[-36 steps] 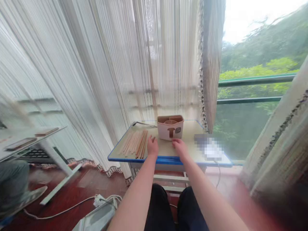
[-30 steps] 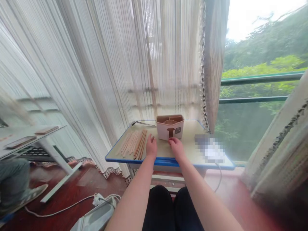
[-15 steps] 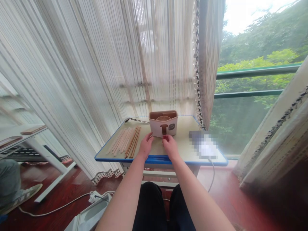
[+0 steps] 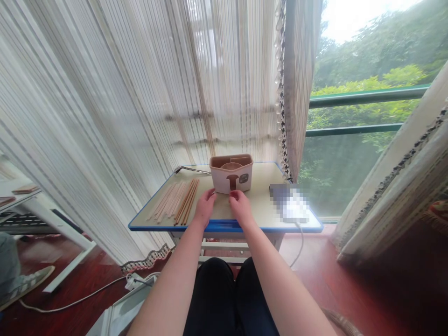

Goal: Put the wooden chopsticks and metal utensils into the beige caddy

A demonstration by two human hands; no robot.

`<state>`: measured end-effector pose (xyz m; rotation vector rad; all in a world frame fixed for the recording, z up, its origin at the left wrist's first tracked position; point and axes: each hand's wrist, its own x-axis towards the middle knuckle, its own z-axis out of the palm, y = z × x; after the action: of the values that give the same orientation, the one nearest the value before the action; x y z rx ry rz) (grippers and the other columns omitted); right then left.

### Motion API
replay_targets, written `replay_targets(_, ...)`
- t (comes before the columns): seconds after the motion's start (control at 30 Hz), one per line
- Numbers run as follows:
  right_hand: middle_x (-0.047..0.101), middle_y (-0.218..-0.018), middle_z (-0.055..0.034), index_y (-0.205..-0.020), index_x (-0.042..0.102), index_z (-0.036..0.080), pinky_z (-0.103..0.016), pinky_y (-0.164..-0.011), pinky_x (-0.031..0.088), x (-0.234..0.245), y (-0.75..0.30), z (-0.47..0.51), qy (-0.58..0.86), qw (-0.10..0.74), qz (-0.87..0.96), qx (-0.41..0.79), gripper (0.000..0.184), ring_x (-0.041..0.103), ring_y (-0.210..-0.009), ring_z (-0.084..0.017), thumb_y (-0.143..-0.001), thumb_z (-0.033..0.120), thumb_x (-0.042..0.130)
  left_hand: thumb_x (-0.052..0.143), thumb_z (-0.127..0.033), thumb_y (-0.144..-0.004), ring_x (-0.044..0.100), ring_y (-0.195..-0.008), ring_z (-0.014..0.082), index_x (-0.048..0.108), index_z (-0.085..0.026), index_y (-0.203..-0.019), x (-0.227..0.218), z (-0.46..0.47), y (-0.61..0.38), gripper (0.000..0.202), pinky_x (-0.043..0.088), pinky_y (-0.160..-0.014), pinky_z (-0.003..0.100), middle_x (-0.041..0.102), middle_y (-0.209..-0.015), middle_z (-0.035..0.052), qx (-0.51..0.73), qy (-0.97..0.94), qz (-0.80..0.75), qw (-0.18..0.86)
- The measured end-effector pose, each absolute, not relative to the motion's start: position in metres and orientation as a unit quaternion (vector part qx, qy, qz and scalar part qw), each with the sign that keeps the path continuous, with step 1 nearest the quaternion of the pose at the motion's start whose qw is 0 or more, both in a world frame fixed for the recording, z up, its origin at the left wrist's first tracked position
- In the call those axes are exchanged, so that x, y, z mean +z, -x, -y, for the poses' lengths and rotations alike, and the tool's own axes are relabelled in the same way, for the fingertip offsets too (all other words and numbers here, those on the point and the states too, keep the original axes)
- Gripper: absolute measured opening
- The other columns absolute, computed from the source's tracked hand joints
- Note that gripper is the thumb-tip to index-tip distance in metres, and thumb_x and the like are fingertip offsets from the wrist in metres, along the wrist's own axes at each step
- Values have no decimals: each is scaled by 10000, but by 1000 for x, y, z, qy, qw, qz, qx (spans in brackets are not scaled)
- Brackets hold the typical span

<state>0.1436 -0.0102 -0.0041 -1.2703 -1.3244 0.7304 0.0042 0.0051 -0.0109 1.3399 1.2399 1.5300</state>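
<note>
Left hand: I see my left hand (image 4: 205, 205) at the end of an extended arm, low over the worktop (image 4: 259, 207), fingers bent near the box's lower left corner; I cannot tell whether they close on anything.
Right hand: my right hand (image 4: 241, 204) mirrors it at the box's front, thumb and fingertips bunched; whether it grips or touches, I cannot tell.
Box: the pale box (image 4: 221, 182) stands upright on the worktop, just beyond the 2 hands.
Inside the box: I make out brown walls, a round insert (image 4: 231, 166) and a panel (image 4: 241, 160) behind it.
Sticks: pale sticks (image 4: 171, 201) and brown sticks (image 4: 187, 200) lie side by side, left of my left hand.
</note>
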Motion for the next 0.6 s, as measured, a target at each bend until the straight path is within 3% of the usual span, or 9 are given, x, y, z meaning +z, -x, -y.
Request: replay_targets(0.6,633,-946,-34,-952,576,207,-280,-768,420,1,-144,15,545,531,569,310,265,568,-865,-166,-733,259,434,545,-318,-736,559,-980,191,648,-191,-972,-8,-3,-5,287,404,-904,346,643,-1017,52,622,-496,-492,353)
